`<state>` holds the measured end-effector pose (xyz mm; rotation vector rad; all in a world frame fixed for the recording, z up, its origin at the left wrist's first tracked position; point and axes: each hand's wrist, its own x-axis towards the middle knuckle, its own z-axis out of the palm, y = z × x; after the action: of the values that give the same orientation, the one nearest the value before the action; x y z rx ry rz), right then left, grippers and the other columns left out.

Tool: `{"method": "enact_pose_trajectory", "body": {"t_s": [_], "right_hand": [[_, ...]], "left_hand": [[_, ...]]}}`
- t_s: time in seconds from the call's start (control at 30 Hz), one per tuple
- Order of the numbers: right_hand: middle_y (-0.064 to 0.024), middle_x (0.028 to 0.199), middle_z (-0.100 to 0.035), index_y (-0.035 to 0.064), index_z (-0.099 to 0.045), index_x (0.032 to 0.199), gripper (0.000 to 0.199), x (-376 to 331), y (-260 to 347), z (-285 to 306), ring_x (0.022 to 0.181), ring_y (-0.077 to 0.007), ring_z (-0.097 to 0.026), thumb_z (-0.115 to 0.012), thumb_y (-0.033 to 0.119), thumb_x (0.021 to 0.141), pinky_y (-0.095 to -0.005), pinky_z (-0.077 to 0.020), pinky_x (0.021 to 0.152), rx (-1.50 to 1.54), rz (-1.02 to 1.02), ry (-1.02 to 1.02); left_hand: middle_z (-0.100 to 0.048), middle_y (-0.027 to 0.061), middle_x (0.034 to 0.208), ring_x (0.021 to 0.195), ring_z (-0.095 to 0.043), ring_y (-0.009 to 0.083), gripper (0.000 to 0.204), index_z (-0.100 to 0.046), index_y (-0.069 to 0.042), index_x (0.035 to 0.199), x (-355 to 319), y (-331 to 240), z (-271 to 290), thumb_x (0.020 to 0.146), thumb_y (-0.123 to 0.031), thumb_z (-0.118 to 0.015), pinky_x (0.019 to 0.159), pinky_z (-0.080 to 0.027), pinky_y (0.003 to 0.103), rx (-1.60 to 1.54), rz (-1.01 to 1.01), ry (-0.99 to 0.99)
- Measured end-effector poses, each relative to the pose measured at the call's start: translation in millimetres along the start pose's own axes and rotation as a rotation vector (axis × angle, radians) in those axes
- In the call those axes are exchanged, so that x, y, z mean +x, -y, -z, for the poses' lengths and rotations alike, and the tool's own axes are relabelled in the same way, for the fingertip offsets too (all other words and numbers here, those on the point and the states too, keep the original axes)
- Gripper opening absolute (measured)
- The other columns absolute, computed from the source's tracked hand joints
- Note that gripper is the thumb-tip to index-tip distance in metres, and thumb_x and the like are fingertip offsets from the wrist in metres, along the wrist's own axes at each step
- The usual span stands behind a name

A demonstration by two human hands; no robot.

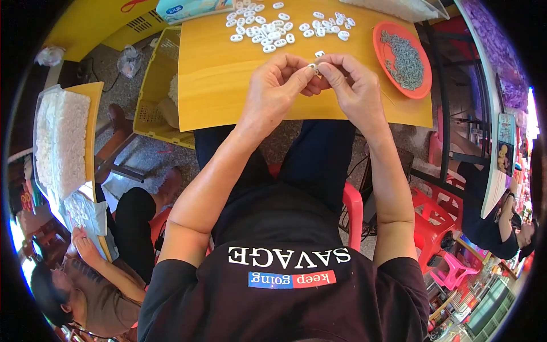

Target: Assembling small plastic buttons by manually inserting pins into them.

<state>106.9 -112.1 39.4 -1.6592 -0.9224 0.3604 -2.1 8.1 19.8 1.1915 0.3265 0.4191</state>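
My left hand [279, 85] and my right hand [352, 84] meet above the near part of a yellow table [222, 85]. Together they pinch one small white oval piece [313, 67] between fingertips and thumbs. A thin wire or pin seems to run down to the right from my right hand. Several loose white oval pieces [268, 28] lie scattered at the table's far side. At the right of the table sits an orange plate [380, 40] holding a heap of small grey metal parts [403, 60].
A yellow crate [154, 97] stands left of the table. Another person [85, 285] sits at lower left beside a tray of white pieces [60, 137]. Red and pink plastic stools [439, 228] stand at right, where a second person [501, 228] sits.
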Motion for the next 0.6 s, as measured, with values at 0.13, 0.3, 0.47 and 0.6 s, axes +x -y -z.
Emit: {"method": "enact_pose_trajectory", "body": {"t_s": [0.13, 0.3, 0.47, 0.6], "right_hand": [[-0.0107, 0.077, -0.063, -0.0017, -0.062, 0.089, 0.007, -0.3, 3.6, 3.2, 0.067, -0.0183, -0.063, -0.065, 0.005, 0.088, -0.0289, -0.0483, 0.057, -0.233, 0.203, 0.02], [-0.0114, 0.077, -0.062, -0.0018, -0.06, 0.087, 0.008, -12.6, 2.4, -8.1, 0.067, -0.0217, -0.062, -0.066, 0.004, 0.087, -0.0312, -0.0481, 0.059, -0.208, 0.168, -0.01], [-0.0115, 0.077, -0.062, -0.0018, -0.06, 0.087, 0.008, -18.8, -17.3, -22.2, 0.067, -0.022, -0.062, -0.066, 0.004, 0.087, -0.0304, -0.0481, 0.061, -0.095, 0.066, -0.055], [-0.011, 0.078, -0.065, -0.0021, -0.064, 0.092, 0.011, -11.1, -21.4, -10.7, 0.067, -0.0168, -0.06, -0.066, 0.008, 0.088, -0.0284, -0.0476, 0.061, -0.089, -0.001, 0.024]], "left_hand": [[-0.069, 0.0112, 0.083, 0.075, -0.067, 0.0151, 0.016, -0.059, 0.004, 0.097, -4.7, -4.4, 2.1, 0.095, -0.011, -0.06, 0.071, -0.054, 0.027, 0.024, 0.036, 0.011], [-0.068, 0.0112, 0.083, 0.075, -0.067, 0.0149, 0.015, -0.058, 0.005, 0.097, -14.6, 1.4, 2.6, 0.095, -0.01, -0.06, 0.071, -0.054, 0.027, 0.026, 0.051, -0.024], [-0.068, 0.0115, 0.085, 0.076, -0.066, 0.0162, 0.015, -0.059, 0.005, 0.1, -15.1, 19.3, 8.2, 0.094, -0.009, -0.06, 0.073, -0.054, 0.027, 0.025, 0.052, -0.058], [-0.068, 0.0115, 0.084, 0.075, -0.066, 0.0158, 0.015, -0.058, 0.004, 0.1, -12.4, 18.7, 10.5, 0.095, -0.009, -0.06, 0.071, -0.054, 0.027, 0.017, 0.088, -0.052]]}}
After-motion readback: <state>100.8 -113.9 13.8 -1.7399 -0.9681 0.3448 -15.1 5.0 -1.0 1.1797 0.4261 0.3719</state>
